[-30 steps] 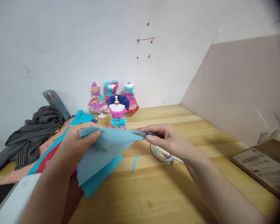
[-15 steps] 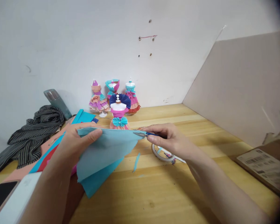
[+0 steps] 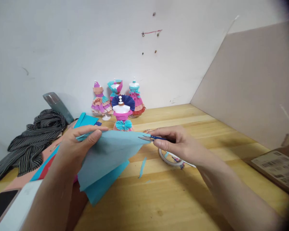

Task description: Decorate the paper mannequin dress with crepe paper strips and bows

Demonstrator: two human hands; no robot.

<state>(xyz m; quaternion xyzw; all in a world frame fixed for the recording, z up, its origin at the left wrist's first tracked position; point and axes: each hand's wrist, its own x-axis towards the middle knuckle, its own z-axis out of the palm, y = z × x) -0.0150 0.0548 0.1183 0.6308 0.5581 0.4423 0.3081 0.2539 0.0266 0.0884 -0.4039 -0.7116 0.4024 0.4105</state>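
Note:
My left hand [image 3: 78, 146] pinches the upper left corner of a folded light blue paper sheet [image 3: 108, 157], thumb on top, holding it above the wooden table [image 3: 183, 199]. My right hand [image 3: 180, 144] is closed on small scissors [image 3: 150, 138] with blue handles. Their blades touch the sheet's right corner. A thin blue paper strip [image 3: 142, 167] lies on the table below the scissors. A roll of tape [image 3: 170, 158] sits under my right hand.
Several mannequin dolls in paper dresses [image 3: 120, 102] stand by the wall. Coloured paper sheets [image 3: 48, 160], a striped cloth [image 3: 33, 138] and a grey bottle [image 3: 56, 106] lie at left. A phone [image 3: 0, 205] is at bottom left, a cardboard box [image 3: 276, 166] at right.
The view tilted slightly. My left thumb shifted along the sheet's top edge; the scissors stay at the right corner.

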